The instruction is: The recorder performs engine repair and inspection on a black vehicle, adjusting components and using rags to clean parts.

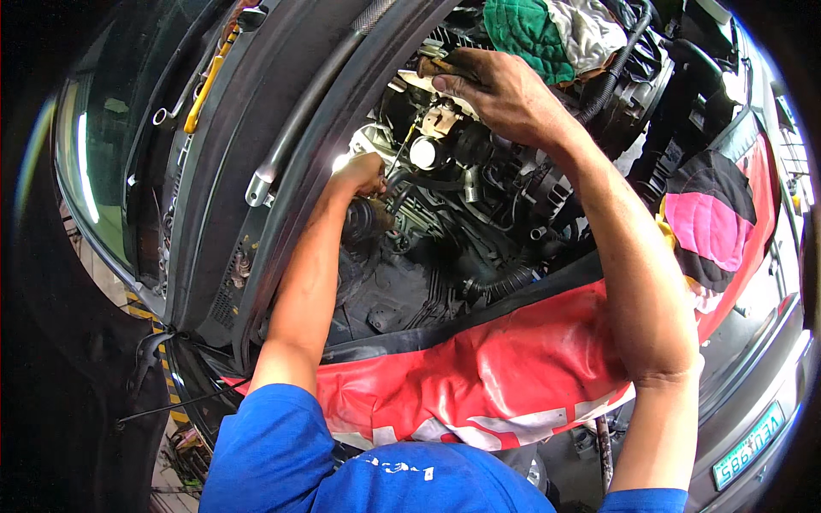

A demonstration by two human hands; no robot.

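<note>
I lean over a car's engine bay with both arms stretched into it. My left hand (366, 175) is low at the bay's left side, fingers curled inward among metal parts. What they grip is hidden. A black ribbed rubber boot (363, 221) lies just below that wrist. Farther in, my right hand (500, 90) is closed, thumb and fingers around a brownish piece (434, 67) at the far side; its kind cannot be made out. Between the hands are a round white-faced part (422, 153) and a short metal cylinder (471, 184).
A red cover (479, 350) drapes the near fender. A long steel-handled tool (299, 120) and a yellow-handled tool (205, 94) lie along the left cowl. Green-and-white cloth (530, 38) rests at the far side, pink-and-black cloth (708, 224) at the right. A corrugated hose (500, 284) crosses the bay.
</note>
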